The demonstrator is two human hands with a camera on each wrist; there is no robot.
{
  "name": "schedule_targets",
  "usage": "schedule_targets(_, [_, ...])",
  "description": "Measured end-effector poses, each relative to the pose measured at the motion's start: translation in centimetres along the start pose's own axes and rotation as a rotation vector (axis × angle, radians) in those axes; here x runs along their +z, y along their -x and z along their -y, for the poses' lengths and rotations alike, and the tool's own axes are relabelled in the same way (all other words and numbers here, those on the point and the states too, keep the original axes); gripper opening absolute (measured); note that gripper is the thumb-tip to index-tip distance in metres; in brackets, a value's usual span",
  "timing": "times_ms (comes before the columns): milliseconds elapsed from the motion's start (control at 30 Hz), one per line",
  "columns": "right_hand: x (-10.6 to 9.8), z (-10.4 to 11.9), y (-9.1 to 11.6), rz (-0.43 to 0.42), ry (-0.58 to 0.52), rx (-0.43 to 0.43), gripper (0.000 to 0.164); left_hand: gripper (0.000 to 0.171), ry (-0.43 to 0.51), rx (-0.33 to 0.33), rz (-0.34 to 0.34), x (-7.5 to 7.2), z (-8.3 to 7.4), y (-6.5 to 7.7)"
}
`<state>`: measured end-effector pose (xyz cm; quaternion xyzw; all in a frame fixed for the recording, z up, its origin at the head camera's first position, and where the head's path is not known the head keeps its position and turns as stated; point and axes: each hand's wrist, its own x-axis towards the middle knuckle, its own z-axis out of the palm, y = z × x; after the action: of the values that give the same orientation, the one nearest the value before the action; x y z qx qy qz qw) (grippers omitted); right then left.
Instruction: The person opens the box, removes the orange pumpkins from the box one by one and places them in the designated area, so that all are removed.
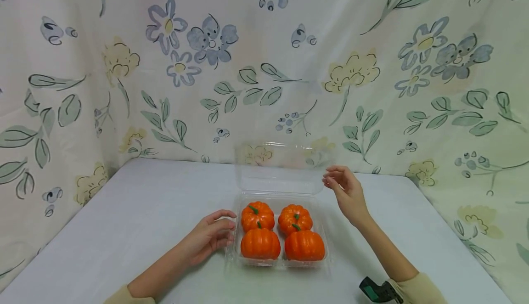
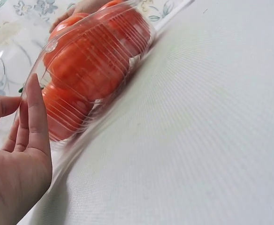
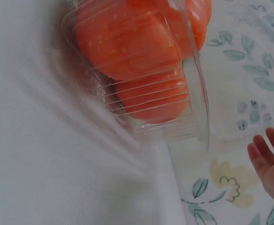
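A clear plastic clamshell box stands on the table with its lid raised at the back. Several small orange pumpkins with green stems fill its base. My left hand is at the box's left side. In the left wrist view, its thumb and fingers lie on either side of the rim and pinch it lightly. My right hand is raised by the lid's right edge, fingers loosely bent and holding nothing. The right wrist view shows that hand apart from the box's base.
The table has a white cover. Behind it and at both sides hangs a cloth printed with flowers and leaves. A dark device with a green part sits at my right sleeve.
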<state>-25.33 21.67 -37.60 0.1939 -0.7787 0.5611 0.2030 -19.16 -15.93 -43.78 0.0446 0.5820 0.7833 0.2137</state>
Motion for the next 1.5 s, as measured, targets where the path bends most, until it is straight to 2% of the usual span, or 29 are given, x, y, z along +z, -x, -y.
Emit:
schedule_targets(367, [0.9,-1.4,-1.6,0.009,0.051,0.061,0.04,0.015,-0.004,0.016,0.035,-0.2,0.0,0.0])
schedule_targets(633, [1.3,-2.7,-2.6,0.034,0.049,0.159,0.046,0.015,-0.008,0.033,0.055,-0.2,-0.1,0.0])
schedule_targets(833, [1.5,-2.9,-2.8,0.047,0.049,0.206,0.047,0.012,-0.005,0.041,0.071,-0.2,-0.1,-0.1])
schedule_targets(1000, [1.5,-3.1,-2.5,0.071,0.021,0.289,0.048,0.007,0.0,0.043,0.093,-0.3,-0.1,0.0])
schedule_targets(1300, [1.8,-3.9,-2.1,0.084,-0.052,0.403,0.043,0.009,0.005,0.051,0.122,-0.2,-0.2,0.1])
schedule_targets(1500, [1.9,-4.5,-2.1,0.119,-0.055,0.487,0.043,0.008,0.007,0.057,0.131,-0.1,-0.3,0.2])
